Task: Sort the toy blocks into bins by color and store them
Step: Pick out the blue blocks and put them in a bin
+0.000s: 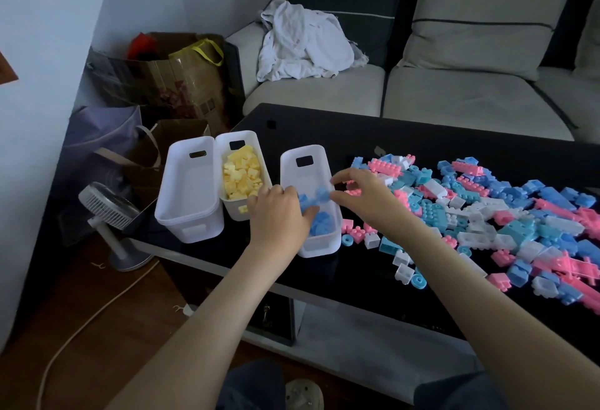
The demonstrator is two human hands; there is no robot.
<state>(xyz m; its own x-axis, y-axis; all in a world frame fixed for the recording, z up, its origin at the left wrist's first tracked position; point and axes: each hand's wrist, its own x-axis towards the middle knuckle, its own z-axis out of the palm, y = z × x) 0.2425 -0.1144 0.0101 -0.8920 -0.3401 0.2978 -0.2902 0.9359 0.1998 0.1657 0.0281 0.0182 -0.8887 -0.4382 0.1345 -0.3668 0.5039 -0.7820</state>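
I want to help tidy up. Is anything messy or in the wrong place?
Mostly the pink, blue and white blocks strewn unsorted over the black table, some near its front edge. A crumpled white cloth lies on the sofa.

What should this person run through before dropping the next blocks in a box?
1. Hands over the right box: ok. The left hand and right hand are both at the blue bin.
2. Colour match: ok. The blurred pieces between the hands are blue, like the blue blocks inside.
3. Hold on those pieces: cannot tell; motion blur hides the fingers' contact.
4. Yellow bin unmixed: ok. Only yellow blocks show.
5. Spare bin free: ok. No blocks show inside.
6. Sorting finished: not ok. A mixed pile of pink, white and blue lies on the table.
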